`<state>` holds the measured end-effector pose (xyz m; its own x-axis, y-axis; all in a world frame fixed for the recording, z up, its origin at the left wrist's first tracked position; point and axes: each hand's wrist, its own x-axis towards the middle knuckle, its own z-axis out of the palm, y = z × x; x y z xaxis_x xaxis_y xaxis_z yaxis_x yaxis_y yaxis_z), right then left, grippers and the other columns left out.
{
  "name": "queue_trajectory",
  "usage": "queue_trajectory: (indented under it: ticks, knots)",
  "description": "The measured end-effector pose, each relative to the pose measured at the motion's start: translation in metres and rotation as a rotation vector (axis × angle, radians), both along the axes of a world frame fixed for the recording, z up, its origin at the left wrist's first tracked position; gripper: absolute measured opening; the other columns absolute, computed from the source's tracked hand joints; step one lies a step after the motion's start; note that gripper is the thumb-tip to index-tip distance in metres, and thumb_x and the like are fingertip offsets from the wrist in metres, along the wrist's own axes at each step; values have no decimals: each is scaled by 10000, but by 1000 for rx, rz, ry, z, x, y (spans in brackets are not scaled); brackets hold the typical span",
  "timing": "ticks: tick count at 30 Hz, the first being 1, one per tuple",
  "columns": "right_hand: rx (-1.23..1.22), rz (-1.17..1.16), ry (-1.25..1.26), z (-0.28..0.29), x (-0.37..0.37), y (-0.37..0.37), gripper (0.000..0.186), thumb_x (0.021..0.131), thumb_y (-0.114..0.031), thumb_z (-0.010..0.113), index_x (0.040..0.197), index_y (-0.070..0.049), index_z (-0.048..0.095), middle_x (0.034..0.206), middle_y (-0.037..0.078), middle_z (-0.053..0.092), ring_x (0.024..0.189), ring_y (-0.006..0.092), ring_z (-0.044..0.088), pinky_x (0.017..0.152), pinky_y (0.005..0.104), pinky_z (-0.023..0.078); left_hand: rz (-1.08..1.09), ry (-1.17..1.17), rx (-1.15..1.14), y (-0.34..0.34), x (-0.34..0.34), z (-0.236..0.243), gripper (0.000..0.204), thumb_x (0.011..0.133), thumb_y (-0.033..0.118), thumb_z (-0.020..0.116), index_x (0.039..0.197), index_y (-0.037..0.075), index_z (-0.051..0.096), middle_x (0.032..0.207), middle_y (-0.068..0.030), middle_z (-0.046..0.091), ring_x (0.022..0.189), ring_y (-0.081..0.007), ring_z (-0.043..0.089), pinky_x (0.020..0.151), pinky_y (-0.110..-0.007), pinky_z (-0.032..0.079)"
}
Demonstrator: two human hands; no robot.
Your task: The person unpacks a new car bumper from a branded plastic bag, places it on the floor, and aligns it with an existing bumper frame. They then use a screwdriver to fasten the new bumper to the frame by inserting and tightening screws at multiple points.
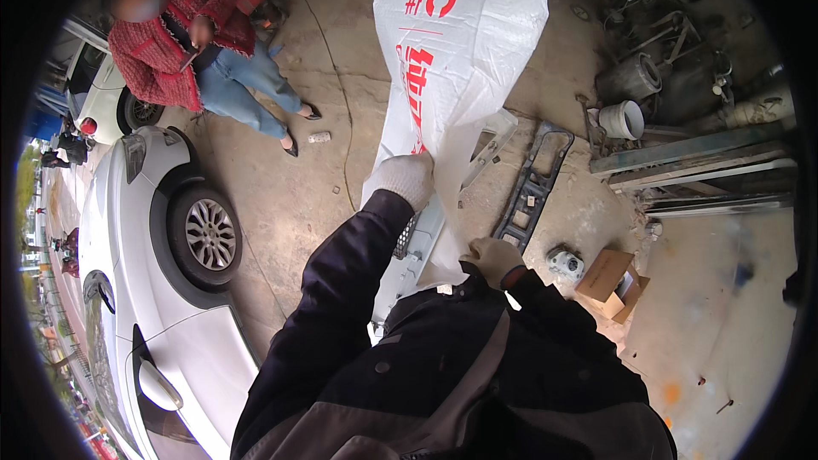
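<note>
A long white plastic bag (464, 60) with red print stretches away from my body, its far end puffed out wide. My left hand (403, 181), in a white knitted glove, is closed on the bag's near left side. Lower and to the right, my gloved right hand (494, 261) pinches the bag's near right edge close to my jacket. Between and below my hands shows a pale grey panel-like part (409, 271) with a strip of dark mesh along its left side. The bag and my arms hide the rest of that part.
A white car (179, 290) stands at the left. A person in a red jacket (162, 60) stands far left. On the floor at right lie a black frame (535, 183), an open cardboard box (607, 281), a silvery metal part (564, 262), a white bucket (620, 120) and stacked long beams (690, 153).
</note>
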<state>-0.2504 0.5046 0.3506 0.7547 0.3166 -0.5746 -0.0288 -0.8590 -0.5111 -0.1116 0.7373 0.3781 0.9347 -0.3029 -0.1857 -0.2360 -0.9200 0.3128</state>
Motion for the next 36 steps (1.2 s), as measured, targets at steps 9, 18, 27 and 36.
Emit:
queue_trajectory:
  ticks: [9,18,27,36]
  knots:
    - [-6,-241,-507,32,73,84,301,867,-375,713,940,-82,720,965,171,755,887,378,731,799,478,583,-82,1,151,-10,-31,41,227,904,222,616,923,22,722,810,-186,751,795,-380,756,723,-512,592]
    - [-369,-74,-347,-39,61,-68,354,934,-393,581,977,-88,754,927,195,762,916,434,735,849,543,577,226,-271,212,120,10,39,221,929,265,592,979,123,753,914,-164,768,841,-375,757,740,-512,600]
    - [-187,-422,-410,-66,48,-70,337,975,-271,541,1187,-72,711,1099,242,732,1066,429,690,949,533,539,190,-381,109,130,-13,72,192,916,294,637,931,125,727,791,-162,736,750,-372,733,671,-498,572]
    - [114,-337,-425,-9,133,42,712,844,-631,694,1373,-154,669,1304,161,707,1188,375,663,1022,482,518,-25,-476,-62,66,-33,118,174,917,264,672,851,104,659,734,-136,677,701,-367,697,612,-491,537]
